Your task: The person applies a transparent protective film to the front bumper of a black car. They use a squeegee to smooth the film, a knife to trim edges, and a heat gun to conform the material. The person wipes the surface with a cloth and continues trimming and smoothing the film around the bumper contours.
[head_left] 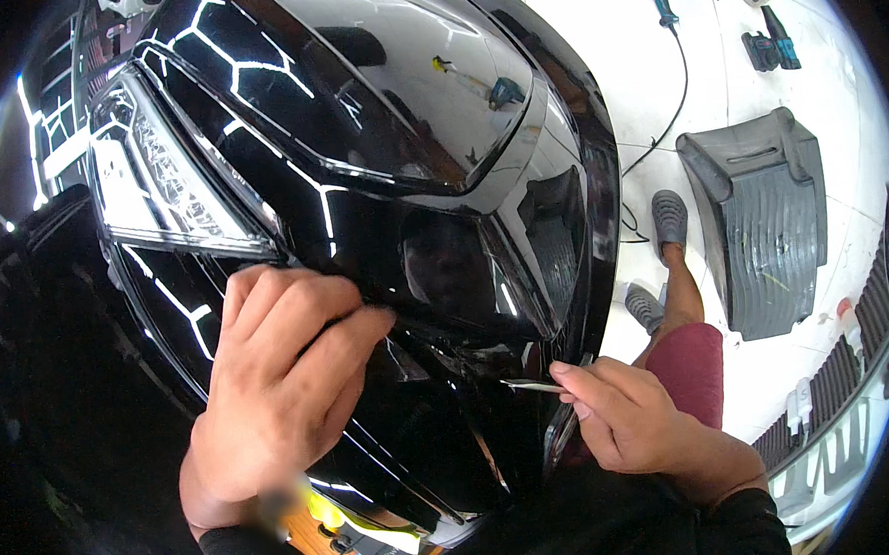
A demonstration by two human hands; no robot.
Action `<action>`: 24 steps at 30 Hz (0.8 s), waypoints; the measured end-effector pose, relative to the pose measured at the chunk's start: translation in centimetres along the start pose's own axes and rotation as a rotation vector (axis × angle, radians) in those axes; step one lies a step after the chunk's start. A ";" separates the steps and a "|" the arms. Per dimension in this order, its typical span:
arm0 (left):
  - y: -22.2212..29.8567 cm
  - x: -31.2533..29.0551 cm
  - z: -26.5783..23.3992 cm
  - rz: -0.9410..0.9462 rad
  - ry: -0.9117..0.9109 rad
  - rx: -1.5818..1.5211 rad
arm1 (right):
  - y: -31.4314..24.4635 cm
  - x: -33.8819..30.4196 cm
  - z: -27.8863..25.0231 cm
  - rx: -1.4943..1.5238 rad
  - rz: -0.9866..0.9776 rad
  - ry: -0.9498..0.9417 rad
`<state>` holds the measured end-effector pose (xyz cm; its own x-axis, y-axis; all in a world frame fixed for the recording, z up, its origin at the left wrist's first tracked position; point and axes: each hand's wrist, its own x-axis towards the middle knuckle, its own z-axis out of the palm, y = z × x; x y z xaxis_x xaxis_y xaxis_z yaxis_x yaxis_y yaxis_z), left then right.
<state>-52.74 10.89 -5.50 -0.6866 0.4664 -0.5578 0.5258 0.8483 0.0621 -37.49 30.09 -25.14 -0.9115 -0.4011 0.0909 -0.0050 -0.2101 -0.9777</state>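
Blade (534,385) sits in the right hand (624,418), pinched near one end between thumb and finger, presumably freeing its tip over the black car (363,222). The left hand (285,384) curls just beside the headlight (163,181); whether it grips anything, I cannot tell.

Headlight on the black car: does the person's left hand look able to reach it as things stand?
Probably yes: the left hand is close by the lower corner of the headlight, and nothing visible blocks the way. Whether that hand holds anything is unclear.
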 end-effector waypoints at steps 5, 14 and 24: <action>-0.4 1.2 -0.9 0.026 -0.040 0.058 | -2.0 2.0 0.3 -0.164 -0.084 0.031; -2.1 0.5 -0.2 0.091 0.084 0.049 | -4.5 5.0 0.7 -0.606 -0.230 0.062; -2.9 0.7 0.5 -0.043 0.092 0.025 | -5.2 5.6 1.9 -0.714 -0.103 0.072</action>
<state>-54.48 8.62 -6.47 -0.7513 0.4516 -0.4812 0.5064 0.8621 0.0182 -41.80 27.27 -19.23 -0.9166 -0.3457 0.2009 -0.3374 0.3992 -0.8525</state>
